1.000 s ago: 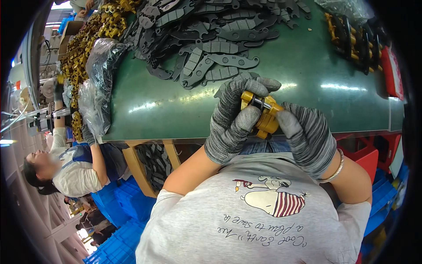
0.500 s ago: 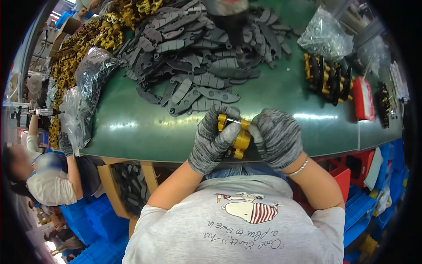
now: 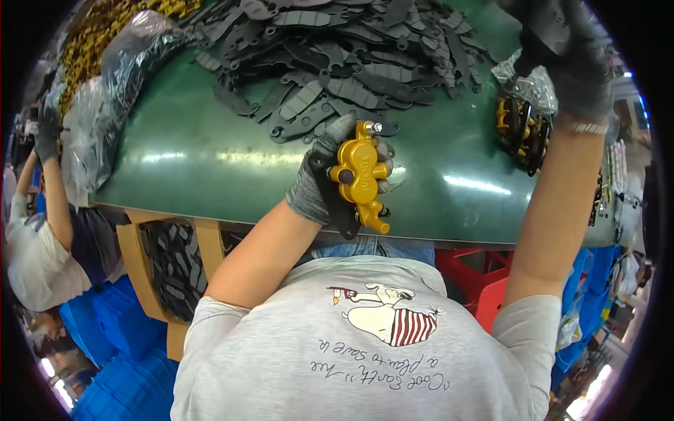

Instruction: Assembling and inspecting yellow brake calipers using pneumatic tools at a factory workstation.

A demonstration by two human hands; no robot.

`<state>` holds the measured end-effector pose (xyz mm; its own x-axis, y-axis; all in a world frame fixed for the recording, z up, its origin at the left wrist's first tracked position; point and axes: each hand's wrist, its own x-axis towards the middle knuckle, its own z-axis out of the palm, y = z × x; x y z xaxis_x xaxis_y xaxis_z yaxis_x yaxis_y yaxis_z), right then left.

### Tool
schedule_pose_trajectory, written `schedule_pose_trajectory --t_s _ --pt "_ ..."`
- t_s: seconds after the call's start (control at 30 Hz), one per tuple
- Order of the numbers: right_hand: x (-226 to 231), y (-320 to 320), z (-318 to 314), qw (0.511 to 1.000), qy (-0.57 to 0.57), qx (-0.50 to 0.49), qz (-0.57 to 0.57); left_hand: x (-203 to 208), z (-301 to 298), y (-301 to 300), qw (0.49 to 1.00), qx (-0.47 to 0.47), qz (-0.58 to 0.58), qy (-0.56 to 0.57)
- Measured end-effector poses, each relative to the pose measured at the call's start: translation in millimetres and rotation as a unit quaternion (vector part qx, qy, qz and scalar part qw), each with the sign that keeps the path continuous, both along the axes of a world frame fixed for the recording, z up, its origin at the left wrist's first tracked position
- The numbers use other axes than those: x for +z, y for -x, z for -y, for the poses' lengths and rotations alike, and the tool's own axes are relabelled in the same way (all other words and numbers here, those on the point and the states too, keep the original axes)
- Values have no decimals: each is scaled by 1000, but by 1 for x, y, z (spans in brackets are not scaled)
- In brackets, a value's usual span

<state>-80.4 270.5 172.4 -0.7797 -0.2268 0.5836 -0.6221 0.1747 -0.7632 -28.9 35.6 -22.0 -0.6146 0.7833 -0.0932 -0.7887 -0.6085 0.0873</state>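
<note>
Gold caliper held over the green desk

The left hand (image 3: pixel 319 186), in a grey knit glove, has its grip closed around a gold brake caliper (image 3: pixel 361 175) just above the near edge of the green desk (image 3: pixel 210 161). Beyond the caliper lies a heap of dark grey brake pads (image 3: pixel 337 56). The right hand (image 3: pixel 569 59), gloved too, is raised far right of the caliper, its grip pinching a dark flat piece (image 3: pixel 540 28) above a crinkled clear bag (image 3: pixel 523 84) and a cluster of gold calipers (image 3: pixel 521 130).
</note>
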Motion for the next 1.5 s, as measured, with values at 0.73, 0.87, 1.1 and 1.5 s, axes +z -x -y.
schedule_pose_trajectory --t_s 0.73,0.87,1.1,1.5 --pt "-40 -8 109 928 251 232 148 -14 9 12 985 -41 93 -136" --pt "-41 -6 111 919 277 239 145 -4 7 8 989 0 147 -20" --pt "-68 7 97 975 161 149 22 3 10 4 983 -19 178 -32" --pt "-54 12 115 891 243 346 168 -10 12 3 983 -50 148 -99"
